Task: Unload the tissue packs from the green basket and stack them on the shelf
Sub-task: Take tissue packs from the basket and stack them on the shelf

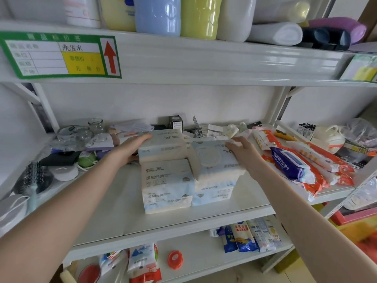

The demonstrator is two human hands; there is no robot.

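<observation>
Head view: stacking step under way. Left hand pressed flat against back-left tissue pack; right hand pinching top-right tissue pack, both beside front tissue stack on shelf. Next, probably: squaring, then release. Green basket unseen.

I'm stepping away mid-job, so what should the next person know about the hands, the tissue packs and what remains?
Left hand: flat against the left side of the upper left tissue pack, steadying it, not gripping.
Right hand: fingers on the far right end of the tilted tissue pack, which is not yet seated flat.
Done: two stacks stand side by side mid-shelf, with lower packs already placed.
Left: level the tilted pack, square both stacks. The green basket is out of view, so check it for remaining packs.
</observation>
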